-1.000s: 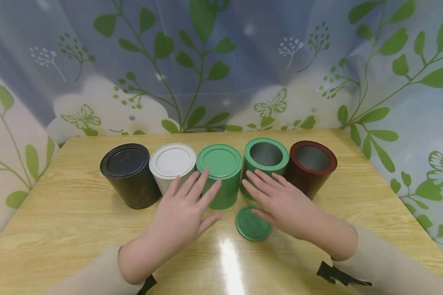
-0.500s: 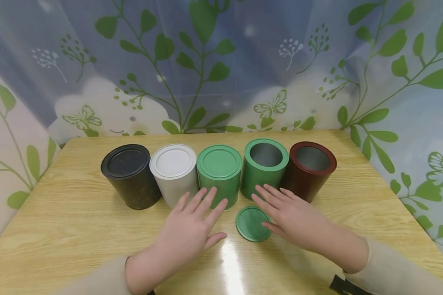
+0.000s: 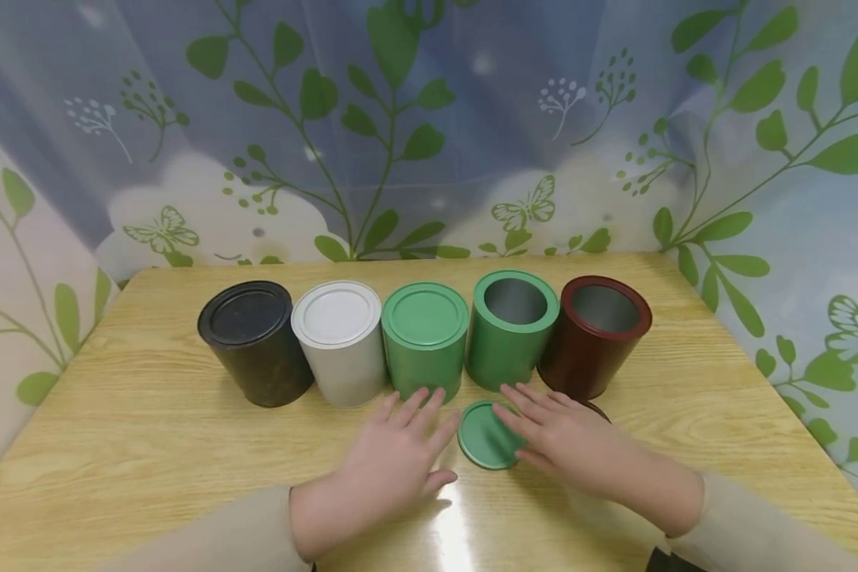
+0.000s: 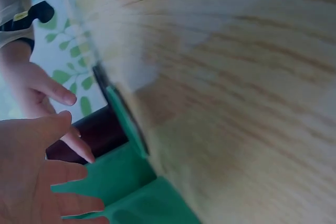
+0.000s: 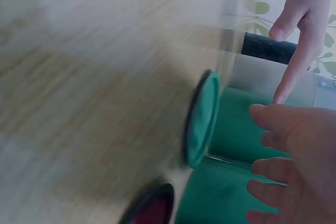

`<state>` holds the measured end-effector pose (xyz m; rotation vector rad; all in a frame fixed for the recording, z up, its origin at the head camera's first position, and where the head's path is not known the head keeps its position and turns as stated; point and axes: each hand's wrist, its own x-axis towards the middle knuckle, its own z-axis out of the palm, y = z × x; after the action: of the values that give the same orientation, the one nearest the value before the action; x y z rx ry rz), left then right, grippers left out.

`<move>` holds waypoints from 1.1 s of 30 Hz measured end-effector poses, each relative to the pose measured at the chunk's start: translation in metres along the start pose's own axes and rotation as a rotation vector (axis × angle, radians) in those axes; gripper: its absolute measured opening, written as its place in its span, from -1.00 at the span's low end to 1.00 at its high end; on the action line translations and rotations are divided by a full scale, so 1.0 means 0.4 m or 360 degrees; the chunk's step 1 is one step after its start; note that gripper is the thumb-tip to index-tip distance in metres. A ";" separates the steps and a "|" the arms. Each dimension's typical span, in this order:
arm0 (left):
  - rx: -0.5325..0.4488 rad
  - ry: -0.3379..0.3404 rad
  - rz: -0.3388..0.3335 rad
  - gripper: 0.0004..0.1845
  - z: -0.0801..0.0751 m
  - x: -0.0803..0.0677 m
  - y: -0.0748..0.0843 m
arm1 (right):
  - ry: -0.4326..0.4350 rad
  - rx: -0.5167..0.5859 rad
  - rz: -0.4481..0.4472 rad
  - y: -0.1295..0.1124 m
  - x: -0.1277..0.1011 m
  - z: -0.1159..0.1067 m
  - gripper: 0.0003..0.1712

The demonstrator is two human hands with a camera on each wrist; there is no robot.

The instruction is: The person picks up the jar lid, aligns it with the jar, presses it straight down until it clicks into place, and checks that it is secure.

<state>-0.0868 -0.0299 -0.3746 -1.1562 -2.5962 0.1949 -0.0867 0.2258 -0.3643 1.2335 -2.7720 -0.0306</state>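
In the head view, a flat round green lid is seen lying on the glossy wood-grain table before five cylindrical tins, flanked by the left hand and right hand, fingers spread, nothing gripped; in both blurred wrist views, the lid is shown edge-on near outstretched fingers.

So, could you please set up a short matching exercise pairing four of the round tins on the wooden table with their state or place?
Things:
1. black round metal tin
2. white round metal tin
3. dark red round metal tin
4. loose green round lid

States:
A. open, right end
B. flat on table
C. lidded, left end
D. lidded, second from left

Pairs: 1-C, 2-D, 3-A, 4-B
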 end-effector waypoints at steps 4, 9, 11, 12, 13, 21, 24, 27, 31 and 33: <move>0.0045 -0.0060 0.0036 -0.32 0.020 0.012 0.012 | -0.0078 0.0033 0.0004 0.002 -0.001 0.015 -0.34; 0.0035 -0.0153 0.0048 -0.31 0.038 0.025 0.019 | -0.0110 0.0064 -0.0001 0.009 0.001 0.028 -0.36; 0.0025 -0.0202 0.0053 -0.31 0.044 0.033 0.022 | -0.0131 0.0085 0.0003 0.012 0.000 0.033 -0.38; 0.0022 -0.0234 0.0059 -0.30 0.046 0.037 0.024 | -0.0144 0.0099 0.0006 0.013 0.000 0.035 -0.39; 0.0020 -0.0261 0.0067 -0.30 0.050 0.041 0.026 | -0.0156 0.0114 0.0009 0.014 0.000 0.038 -0.39; 0.0043 -0.0427 0.0153 -0.29 0.054 0.066 0.040 | -0.0231 0.0201 0.0010 0.017 0.000 0.066 -0.39; 0.0045 -0.0437 0.0182 -0.29 0.056 0.073 0.043 | -0.0248 0.0233 -0.0009 0.018 0.002 0.071 -0.38; 0.0030 -0.0442 0.0209 -0.30 0.060 0.082 0.045 | -0.0255 0.0272 -0.0016 0.018 0.002 0.077 -0.39; 0.0014 -0.0479 0.0233 -0.35 0.063 0.094 0.048 | -0.0240 0.0297 -0.0023 0.019 0.003 0.085 -0.40; 0.0027 -0.0506 0.0244 -0.38 0.064 0.099 0.050 | -0.0222 0.0300 -0.0030 0.020 0.005 0.088 -0.41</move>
<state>-0.1059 0.0128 -0.3952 -1.4212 -2.7640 0.4681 -0.0977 0.2289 -0.3986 1.3489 -2.9405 0.1521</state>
